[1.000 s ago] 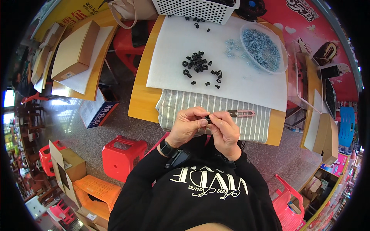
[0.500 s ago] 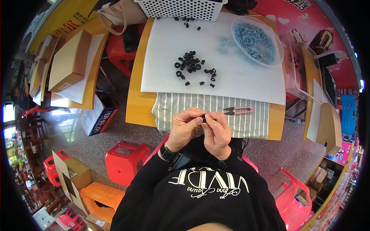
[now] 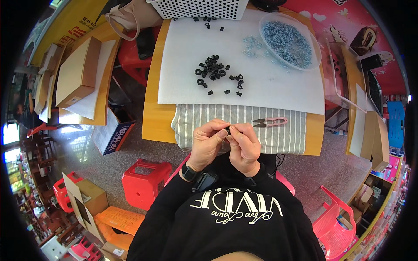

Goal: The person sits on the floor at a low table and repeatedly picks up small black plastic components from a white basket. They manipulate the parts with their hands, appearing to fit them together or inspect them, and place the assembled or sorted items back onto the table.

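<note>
A small black plastic part is pinched between the fingertips of both hands, above the front edge of the table; its exact shape is mostly hidden. My left hand grips it from one side, and my right hand presses on it from the other. Just right of the hands, pink-handled thread snips lie on a grey striped cloth. Beyond the cloth, a loose pile of black rings and small black pieces rests on a white foam sheet.
At the far right stands a clear round tub of small light-blue pieces, with some spilled beside it. A white perforated basket sits at the back edge, a few black pieces before it. Red stools stand on the floor to the left.
Both hands stay at nearly the same place, still pinching the black part, with the fingers shifted slightly. The whole view has moved a little.
</note>
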A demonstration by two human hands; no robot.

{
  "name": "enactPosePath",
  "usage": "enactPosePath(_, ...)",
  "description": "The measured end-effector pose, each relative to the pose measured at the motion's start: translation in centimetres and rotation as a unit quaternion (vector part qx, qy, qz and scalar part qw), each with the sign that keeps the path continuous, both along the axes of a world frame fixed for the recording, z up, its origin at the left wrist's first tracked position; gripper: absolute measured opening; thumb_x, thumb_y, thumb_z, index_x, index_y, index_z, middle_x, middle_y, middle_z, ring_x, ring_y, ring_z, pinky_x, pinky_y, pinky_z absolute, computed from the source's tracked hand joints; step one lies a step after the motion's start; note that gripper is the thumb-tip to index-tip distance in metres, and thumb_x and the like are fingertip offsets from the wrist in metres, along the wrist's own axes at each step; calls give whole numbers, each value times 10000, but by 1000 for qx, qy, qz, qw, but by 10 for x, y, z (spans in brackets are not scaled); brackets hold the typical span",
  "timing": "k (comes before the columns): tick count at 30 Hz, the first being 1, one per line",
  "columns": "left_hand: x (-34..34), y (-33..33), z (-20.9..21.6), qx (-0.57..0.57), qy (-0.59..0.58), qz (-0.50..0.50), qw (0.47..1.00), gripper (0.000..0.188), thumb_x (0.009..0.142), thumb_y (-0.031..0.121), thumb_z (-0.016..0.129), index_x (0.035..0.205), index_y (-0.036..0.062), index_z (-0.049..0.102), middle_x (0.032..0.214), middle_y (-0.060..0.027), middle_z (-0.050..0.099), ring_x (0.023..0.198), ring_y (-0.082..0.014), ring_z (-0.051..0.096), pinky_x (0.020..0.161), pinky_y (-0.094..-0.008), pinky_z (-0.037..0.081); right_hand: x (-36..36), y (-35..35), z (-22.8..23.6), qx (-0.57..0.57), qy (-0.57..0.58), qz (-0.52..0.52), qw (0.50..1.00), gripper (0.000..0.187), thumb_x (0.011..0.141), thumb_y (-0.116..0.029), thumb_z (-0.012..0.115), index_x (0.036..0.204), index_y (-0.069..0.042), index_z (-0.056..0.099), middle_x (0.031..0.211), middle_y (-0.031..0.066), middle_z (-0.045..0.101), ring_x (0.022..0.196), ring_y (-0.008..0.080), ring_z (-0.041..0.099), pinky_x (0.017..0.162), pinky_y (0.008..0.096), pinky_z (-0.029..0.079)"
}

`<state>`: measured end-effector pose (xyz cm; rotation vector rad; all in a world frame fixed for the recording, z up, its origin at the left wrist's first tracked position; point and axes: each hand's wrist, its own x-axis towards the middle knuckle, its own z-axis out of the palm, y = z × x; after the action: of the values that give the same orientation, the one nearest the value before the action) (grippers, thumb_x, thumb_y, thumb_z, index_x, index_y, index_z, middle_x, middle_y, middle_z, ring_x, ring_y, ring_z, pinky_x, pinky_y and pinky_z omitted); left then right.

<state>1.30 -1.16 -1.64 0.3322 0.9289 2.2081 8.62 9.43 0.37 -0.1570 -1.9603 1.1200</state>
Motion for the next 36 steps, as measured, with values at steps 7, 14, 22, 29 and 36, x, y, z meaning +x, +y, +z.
enactPosePath(7, -1, -1, 4, 9, -13, -5, 1000, 198, 921, -42, 624, 1109, -5, 673, 1096, -69, 623, 995, -137, 609, 880, -262, 499, -3, 0, -5, 19, 21, -6, 1000, 211, 756, 72, 723, 951, 56, 644, 876, 137, 620, 673, 251, 559, 571, 319, 442)
enactPosePath(14, 0, 1, 3, -14, -10, -15, 1000, 187, 930, -26, 619, 1110, -5, 663, 1099, -72, 623, 1010, -151, 608, 889, -286, 504, 2, 6, 0, -9, -3, 18, 1000, 221, 757, 89, 709, 965, 52, 646, 885, 135, 628, 704, 268, 584, 605, 330, 469)
enactPosePath(22, -12, 16, 22, -209, 126, -81, 966, 202, 895, -66, 619, 1086, -2, 642, 1015, -58, 676, 966, -116, 640, 892, -261, 512, 9, 50, 12, 104, -97, 75, 987, 331, 667, 131, 674, 974, 13, 635, 922, 133, 654, 809, 309, 627, 674, 366, 517)
enactPosePath(29, -10, 29, 36, -305, 577, 99, 751, 278, 691, -99, 672, 951, 1, 675, 912, -122, 674, 817, -315, 571, 714, -380, 472, 7, 52, 2, 119, -107, 72, 985, 347, 639, 119, 653, 968, 12, 634, 917, 133, 630, 800, 326, 601, 682, 381, 499)
enactPosePath(36, -17, 22, 33, -293, 606, 92, 733, 239, 674, -106, 676, 887, -6, 637, 889, -119, 646, 841, -326, 571, 727, -382, 476, 8, 51, 14, 158, -119, 120, 973, 319, 651, 105, 618, 967, 62, 607, 952, 148, 582, 819, 328, 576, 695, 380, 493)
